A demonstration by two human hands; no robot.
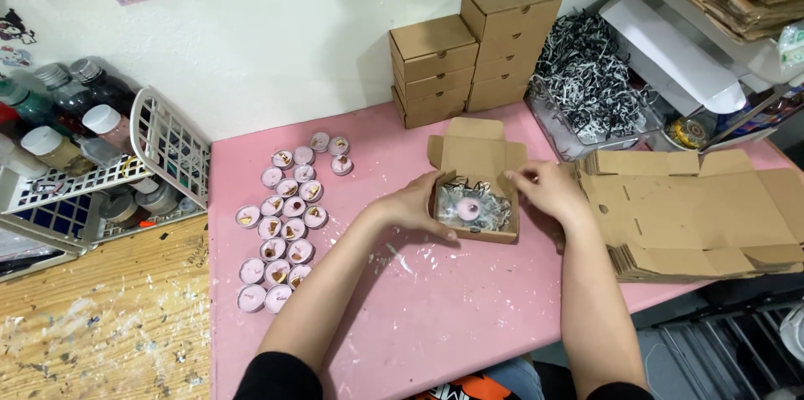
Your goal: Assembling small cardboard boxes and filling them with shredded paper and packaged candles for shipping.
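A small open cardboard box (473,157) sits on the pink table (435,308), its lid flap standing up at the back. Inside lies a pink tealight candle (467,210) on black-and-white shredded paper. My left hand (416,206) grips the box's left wall, thumb at the front edge. My right hand (548,189) rests at the box's right side, fingers touching its upper right flap. Several pink tealight candles (287,220) lie in loose rows to the left of the box.
Two stacks of closed cardboard boxes (473,48) stand against the wall. A clear tray of shredded paper (586,82) sits right of them. Flat unfolded boxes (695,211) are piled at right. A white basket with bottles (92,157) stands at left.
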